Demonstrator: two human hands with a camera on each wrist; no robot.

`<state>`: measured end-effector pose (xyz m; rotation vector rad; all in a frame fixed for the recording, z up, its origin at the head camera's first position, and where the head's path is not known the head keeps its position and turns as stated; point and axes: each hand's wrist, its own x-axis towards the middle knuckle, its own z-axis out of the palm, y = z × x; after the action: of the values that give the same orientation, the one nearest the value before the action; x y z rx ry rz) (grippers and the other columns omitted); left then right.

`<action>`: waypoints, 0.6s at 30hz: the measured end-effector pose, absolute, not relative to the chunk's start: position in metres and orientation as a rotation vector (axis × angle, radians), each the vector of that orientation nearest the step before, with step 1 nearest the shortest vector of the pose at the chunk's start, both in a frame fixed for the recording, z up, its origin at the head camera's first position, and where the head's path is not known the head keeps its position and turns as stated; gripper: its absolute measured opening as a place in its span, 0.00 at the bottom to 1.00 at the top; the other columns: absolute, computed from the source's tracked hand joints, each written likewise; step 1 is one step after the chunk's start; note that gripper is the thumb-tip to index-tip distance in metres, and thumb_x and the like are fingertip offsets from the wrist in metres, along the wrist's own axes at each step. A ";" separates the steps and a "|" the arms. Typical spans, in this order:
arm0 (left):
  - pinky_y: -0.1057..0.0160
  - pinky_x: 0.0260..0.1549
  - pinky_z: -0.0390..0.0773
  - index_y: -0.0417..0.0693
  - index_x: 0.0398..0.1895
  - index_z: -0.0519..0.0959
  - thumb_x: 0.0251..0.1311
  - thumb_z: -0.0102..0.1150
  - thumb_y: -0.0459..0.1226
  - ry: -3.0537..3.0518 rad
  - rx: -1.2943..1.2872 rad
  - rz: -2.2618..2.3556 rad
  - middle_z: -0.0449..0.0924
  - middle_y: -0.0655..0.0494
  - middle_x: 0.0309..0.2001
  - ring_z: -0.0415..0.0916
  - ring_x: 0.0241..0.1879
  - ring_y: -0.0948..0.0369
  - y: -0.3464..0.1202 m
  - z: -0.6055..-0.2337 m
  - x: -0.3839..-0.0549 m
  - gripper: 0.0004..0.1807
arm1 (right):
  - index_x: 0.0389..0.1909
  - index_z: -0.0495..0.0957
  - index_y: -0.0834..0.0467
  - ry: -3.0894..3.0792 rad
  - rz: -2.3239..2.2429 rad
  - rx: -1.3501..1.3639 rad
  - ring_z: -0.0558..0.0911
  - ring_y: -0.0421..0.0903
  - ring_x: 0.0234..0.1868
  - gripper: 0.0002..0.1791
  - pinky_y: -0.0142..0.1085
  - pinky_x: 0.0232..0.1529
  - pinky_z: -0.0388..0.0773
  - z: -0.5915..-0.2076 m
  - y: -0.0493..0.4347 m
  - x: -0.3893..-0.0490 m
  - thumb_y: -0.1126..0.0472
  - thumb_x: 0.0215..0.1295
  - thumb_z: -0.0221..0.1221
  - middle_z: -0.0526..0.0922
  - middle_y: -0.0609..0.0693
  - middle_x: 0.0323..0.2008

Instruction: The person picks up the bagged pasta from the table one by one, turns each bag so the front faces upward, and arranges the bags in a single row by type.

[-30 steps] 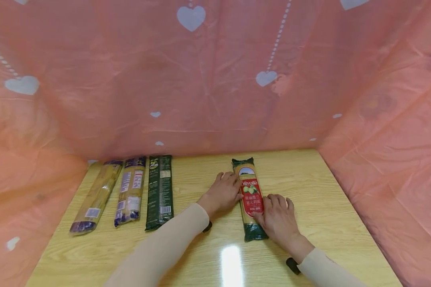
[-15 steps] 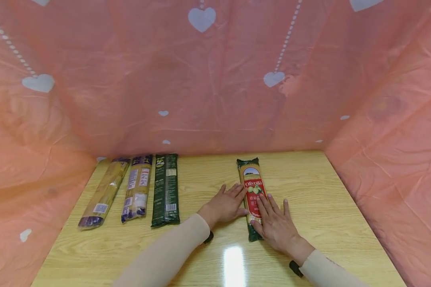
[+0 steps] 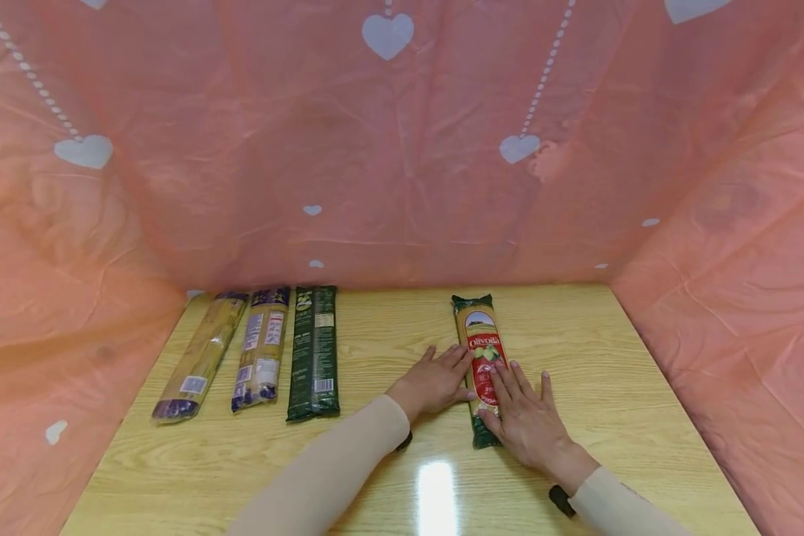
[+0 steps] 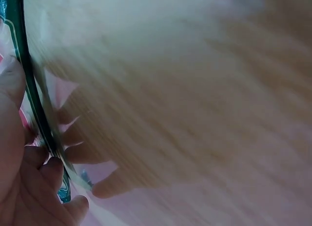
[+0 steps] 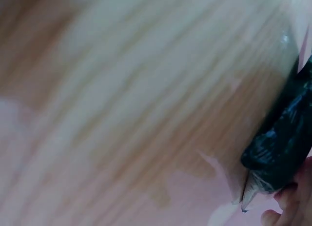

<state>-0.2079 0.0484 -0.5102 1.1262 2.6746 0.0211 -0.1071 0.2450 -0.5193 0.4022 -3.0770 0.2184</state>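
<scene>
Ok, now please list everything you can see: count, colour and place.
Red-labelled pack: 1, red, yellow and green, right of centre
Green pack: 1, dark green, left of centre
Purple-ended packs: 2, yellowish and purple, far left
Table: 1, light wood, beneath the packs
Backdrop: count unclear, pink with white hearts, back and sides
Wrist pieces: 2, black, near wrists
Sleeves: 2, beige, lower edge
Left hand: 1, bare, touching the red-labelled pack's left side
Right hand: 1, bare, on that pack's lower right
</scene>
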 end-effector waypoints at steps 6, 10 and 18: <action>0.47 0.82 0.51 0.51 0.87 0.49 0.78 0.37 0.64 2.675 1.147 -0.005 0.46 0.54 0.86 0.46 0.85 0.58 0.067 -0.506 -0.208 0.44 | 0.80 0.61 0.65 -3.103 0.231 0.352 0.56 0.64 0.83 0.41 0.77 0.74 0.41 -0.517 0.260 -0.107 0.40 0.81 0.50 0.58 0.61 0.82; 0.47 0.81 0.53 0.52 0.87 0.51 0.78 0.37 0.65 2.703 1.192 -0.053 0.48 0.55 0.86 0.49 0.84 0.58 0.081 -0.505 -0.209 0.44 | 0.80 0.61 0.66 -3.116 0.198 0.316 0.56 0.64 0.83 0.41 0.78 0.73 0.42 -0.515 0.272 -0.106 0.40 0.82 0.50 0.59 0.61 0.82; 0.48 0.81 0.53 0.56 0.87 0.50 0.77 0.36 0.66 2.730 1.179 -0.136 0.48 0.58 0.86 0.48 0.84 0.60 0.109 -0.504 -0.215 0.44 | 0.80 0.61 0.67 -3.129 0.154 0.271 0.57 0.66 0.82 0.40 0.79 0.72 0.43 -0.511 0.292 -0.109 0.40 0.82 0.49 0.59 0.62 0.82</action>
<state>-0.2146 0.1094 -0.5042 1.1786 2.7302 -0.1362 -0.1089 0.2925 -0.5113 0.2712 -3.1295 0.1542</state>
